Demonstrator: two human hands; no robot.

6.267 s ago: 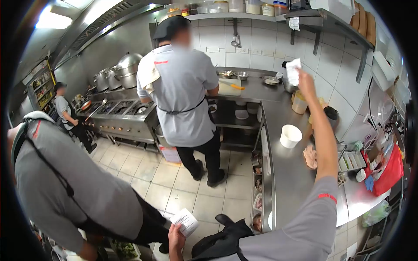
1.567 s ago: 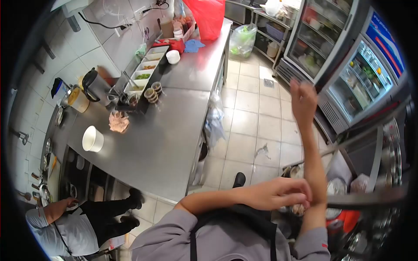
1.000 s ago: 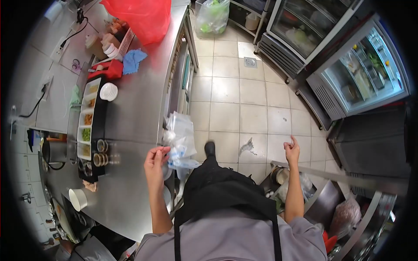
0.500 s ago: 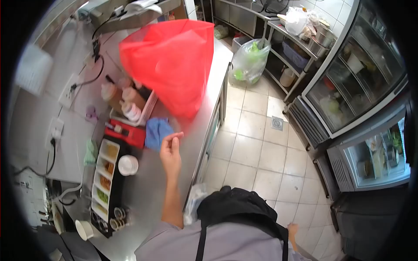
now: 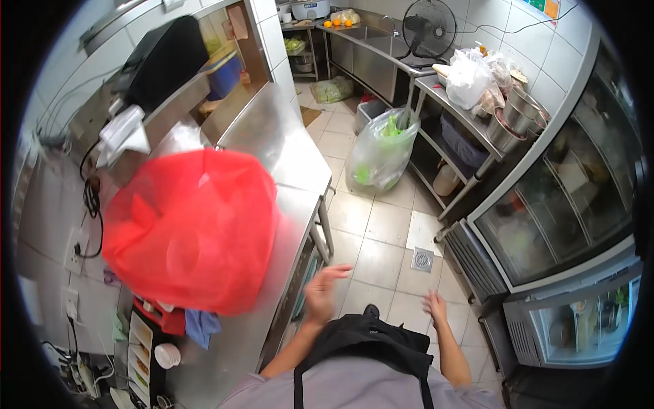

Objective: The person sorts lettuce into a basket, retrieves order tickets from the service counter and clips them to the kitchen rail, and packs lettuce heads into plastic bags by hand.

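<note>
My left hand (image 5: 325, 293) is in the air just off the counter's right edge, fingers stretched and apart, holding nothing. Over the floor, to the right of my black apron (image 5: 371, 341), my right hand (image 5: 434, 308) is also empty with its fingers spread. The large red bag (image 5: 197, 232) on the steel counter (image 5: 235, 347) is nearest my left hand but apart from it. What the bag contains is hidden. At its near side lie a blue cloth (image 5: 201, 328) and a black tray of compartments (image 5: 151, 368), with a stack of white cups (image 5: 167, 355) beside them.
A clear plastic bag of green vegetables (image 5: 381, 160) stands on the tiled floor ahead. Fridges (image 5: 552, 232) line the right side. Further back are a steel shelf rack (image 5: 449, 112), a sink (image 5: 368, 31) and a black fan (image 5: 429, 28). A floor drain (image 5: 422, 259) is set in the tiles.
My left hand has moved right, away from the counter, and its fingers have spread. My right hand has risen into fuller view. The camera now looks further ahead, and the red bag appears lower and further left.
</note>
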